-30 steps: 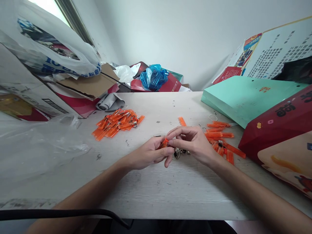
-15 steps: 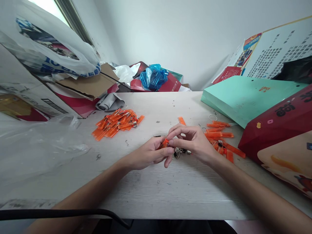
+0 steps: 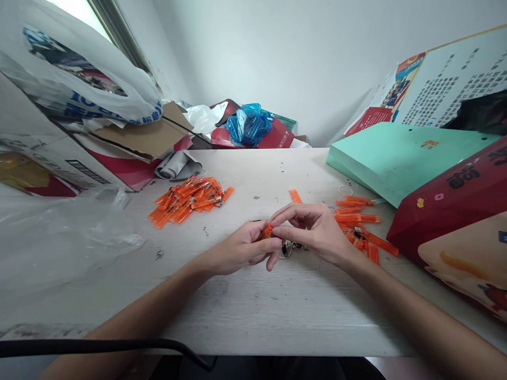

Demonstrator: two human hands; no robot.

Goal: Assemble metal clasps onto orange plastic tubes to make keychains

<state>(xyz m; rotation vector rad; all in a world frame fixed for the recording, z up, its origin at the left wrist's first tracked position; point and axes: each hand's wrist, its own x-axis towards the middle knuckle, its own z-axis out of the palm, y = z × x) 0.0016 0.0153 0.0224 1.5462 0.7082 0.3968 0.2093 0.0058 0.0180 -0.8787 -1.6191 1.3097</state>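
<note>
A small orange translucent plastic piece (image 3: 268, 231) is between my two hands, mostly covered by the fingers. My left hand (image 3: 247, 245) is closed around its lower part, thumb along the near side. With thumb and index finger, my right hand (image 3: 307, 230) pinches its upper end. Beneath the right fingers, partly hidden, lie small black parts and a pale rubber band (image 3: 285, 250). A single orange strip (image 3: 295, 196) rests just beyond my right hand. Left of my hands is a heap of orange pieces (image 3: 190, 200), some with metal ends.
More loose orange pieces (image 3: 360, 219) lie right of my right wrist. A mint-green bag (image 3: 396, 158) and a red bag (image 3: 447, 206) border the right side. Cardboard boxes (image 3: 138, 137) and clear plastic film (image 3: 59, 243) occupy the left. A black cable (image 3: 99, 345) crosses the lower left.
Almost nothing differs. Both hands keep hold of the orange piece, and the right fingers have shifted very slightly to the left.
</note>
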